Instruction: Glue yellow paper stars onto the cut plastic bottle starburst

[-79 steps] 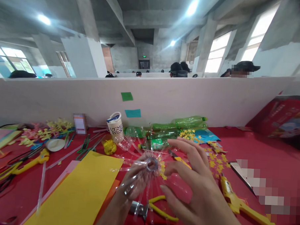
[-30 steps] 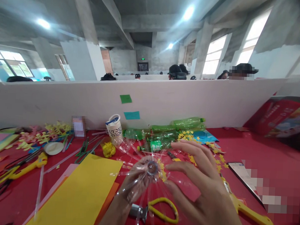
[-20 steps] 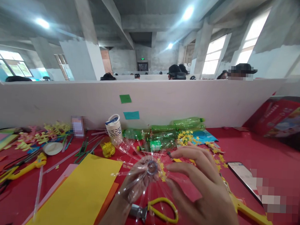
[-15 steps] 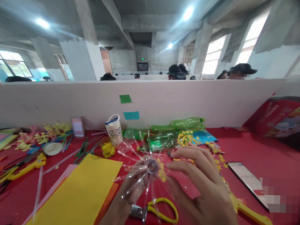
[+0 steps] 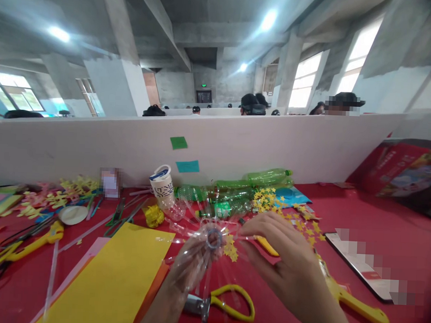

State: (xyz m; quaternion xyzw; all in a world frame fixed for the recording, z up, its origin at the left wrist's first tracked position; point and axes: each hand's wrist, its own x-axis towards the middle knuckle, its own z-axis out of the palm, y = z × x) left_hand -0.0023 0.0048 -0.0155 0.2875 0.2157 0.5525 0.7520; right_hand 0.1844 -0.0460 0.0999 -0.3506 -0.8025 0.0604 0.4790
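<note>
A clear plastic bottle piece point(image 5: 214, 238), cut into many strips that fan outward round its neck, is at the centre. Behind it my left hand point(image 5: 193, 256) is closed round it from below, its fingers partly seen through the plastic. On the right side my right hand point(image 5: 283, 255) pinches the end of one strip between thumb and fingers. Yellow paper stars point(image 5: 230, 250) lie on the red table just beyond the neck. Below the strips rest scissors with a yellow handle point(image 5: 235, 303).
Green bottles point(image 5: 235, 193) and a white cup point(image 5: 162, 185) stand or lie by the partition. Yellow paper point(image 5: 114, 271) is at left, a phone point(image 5: 357, 267) and a yellow glue gun point(image 5: 362, 311) at right. People's heads show beyond the partition.
My right hand's fingers have come together on a strip; they were apart before. The bottle piece has shifted slightly left with my left hand.
</note>
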